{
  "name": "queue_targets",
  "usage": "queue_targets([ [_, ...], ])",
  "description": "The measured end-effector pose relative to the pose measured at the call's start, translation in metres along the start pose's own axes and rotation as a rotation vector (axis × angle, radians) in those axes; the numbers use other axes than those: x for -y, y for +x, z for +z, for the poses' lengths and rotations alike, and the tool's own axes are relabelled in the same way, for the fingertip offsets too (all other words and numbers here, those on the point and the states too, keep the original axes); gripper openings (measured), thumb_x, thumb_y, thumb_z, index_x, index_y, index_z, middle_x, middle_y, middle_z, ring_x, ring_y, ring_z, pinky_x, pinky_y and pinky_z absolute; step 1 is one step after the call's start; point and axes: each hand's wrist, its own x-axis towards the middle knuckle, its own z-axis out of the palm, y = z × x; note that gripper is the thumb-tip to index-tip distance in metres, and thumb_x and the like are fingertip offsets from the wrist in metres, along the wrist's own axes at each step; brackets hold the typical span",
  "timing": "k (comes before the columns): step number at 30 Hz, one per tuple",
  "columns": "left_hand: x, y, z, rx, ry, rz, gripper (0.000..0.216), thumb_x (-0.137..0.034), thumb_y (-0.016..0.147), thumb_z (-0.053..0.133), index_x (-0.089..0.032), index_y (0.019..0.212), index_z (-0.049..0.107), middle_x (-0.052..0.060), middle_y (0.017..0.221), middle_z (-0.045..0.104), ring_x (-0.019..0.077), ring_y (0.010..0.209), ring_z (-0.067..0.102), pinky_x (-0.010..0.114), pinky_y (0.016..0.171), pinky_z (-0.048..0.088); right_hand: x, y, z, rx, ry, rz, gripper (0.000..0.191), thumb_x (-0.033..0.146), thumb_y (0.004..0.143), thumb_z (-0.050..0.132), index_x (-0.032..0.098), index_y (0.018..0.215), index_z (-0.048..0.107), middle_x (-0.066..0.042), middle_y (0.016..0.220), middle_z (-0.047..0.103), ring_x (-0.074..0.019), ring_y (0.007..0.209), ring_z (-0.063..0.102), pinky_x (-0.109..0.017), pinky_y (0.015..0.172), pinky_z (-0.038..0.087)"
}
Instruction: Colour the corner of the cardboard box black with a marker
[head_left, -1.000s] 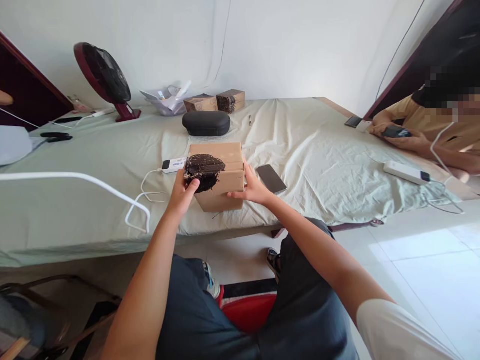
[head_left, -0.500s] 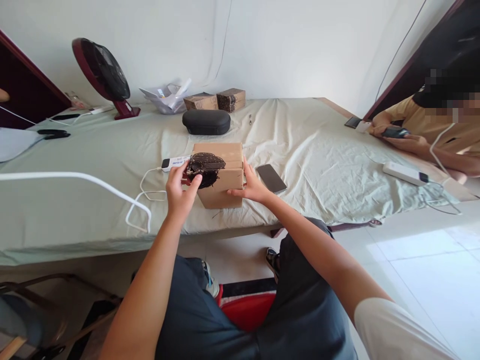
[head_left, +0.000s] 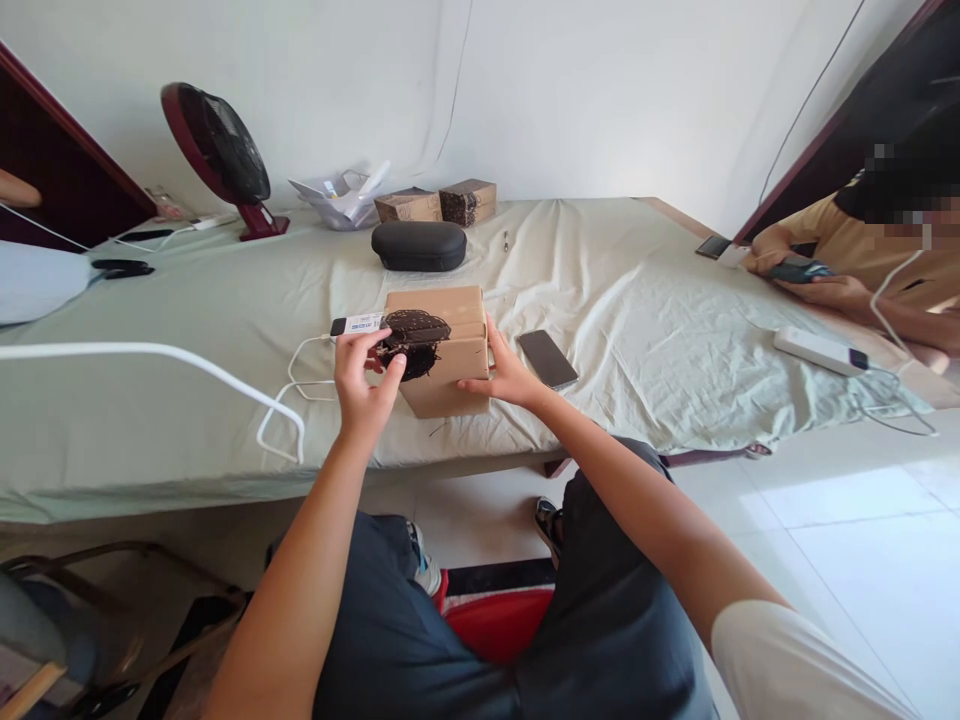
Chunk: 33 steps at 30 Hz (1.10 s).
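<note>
A brown cardboard box rests near the front edge of the cloth-covered table. A black, lacy-looking patch runs over its top edge and front at the left; whether it is drawn on or a separate piece I cannot tell. Curved around the box's left side, my left hand has thumb and fingertips against the dark patch. My right hand grips the right side, thumb across the front and fingers along the side face. Just right of that hand lies a dark phone.
Behind the box sit a black zip case, two patterned boxes, a clear plastic container and a fan. A white device with a cable lies left. Another person's hands hold something dark at right.
The view has shifted slightly, so the background sits a little further right. My left fingers have lifted and straightened a little at the dark patch. My right hand keeps its grip on the box.
</note>
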Motion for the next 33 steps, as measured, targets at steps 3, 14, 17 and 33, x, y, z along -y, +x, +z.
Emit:
queue_targets([
  [3, -0.002, 0.0, -0.001, 0.003, 0.02, 0.021, 0.026, -0.037, 0.097, 0.074, -0.021, 0.117, 0.081, 0.009, 0.113, 0.06, 0.0188, 0.091, 0.061, 0.032, 0.077, 0.057, 0.0, -0.001, -0.002, 0.015, 0.009, -0.011, 0.155, 0.072, 0.075, 0.09, 0.025, 0.181, -0.012, -0.018, 0.191, 0.002, -0.0417, 0.177, 0.003, -0.068, 0.138, 0.027],
  [14, -0.002, 0.0, 0.001, -0.051, 0.082, 0.07, 0.02, -0.036, 0.095, 0.072, -0.021, 0.106, 0.079, 0.009, 0.111, 0.058, 0.0179, 0.085, 0.058, 0.034, 0.077, 0.058, 0.004, -0.001, -0.003, -0.011, -0.035, -0.078, 0.147, 0.075, 0.078, 0.085, 0.019, 0.182, -0.002, -0.019, 0.191, 0.005, -0.0414, 0.178, 0.005, -0.063, 0.143, 0.014],
  [17, -0.003, 0.0, 0.001, -0.06, 0.077, 0.072, 0.018, -0.037, 0.095, 0.073, -0.021, 0.103, 0.078, 0.008, 0.11, 0.058, 0.0176, 0.082, 0.056, 0.035, 0.077, 0.057, 0.011, -0.004, -0.004, -0.015, -0.011, -0.056, 0.14, 0.069, 0.081, 0.085, 0.025, 0.182, -0.001, -0.017, 0.191, 0.008, -0.0426, 0.176, 0.011, -0.068, 0.139, 0.023],
  [33, -0.006, -0.001, 0.002, -0.052, 0.069, 0.082, 0.016, -0.036, 0.095, 0.072, -0.021, 0.101, 0.074, 0.009, 0.11, 0.056, 0.0178, 0.082, 0.056, 0.036, 0.074, 0.056, 0.013, -0.005, -0.021, -0.077, -0.085, -0.027, 0.117, 0.022, 0.077, 0.06, 0.026, 0.181, 0.006, -0.017, 0.185, 0.027, -0.0405, 0.167, 0.037, -0.068, 0.128, 0.044],
])
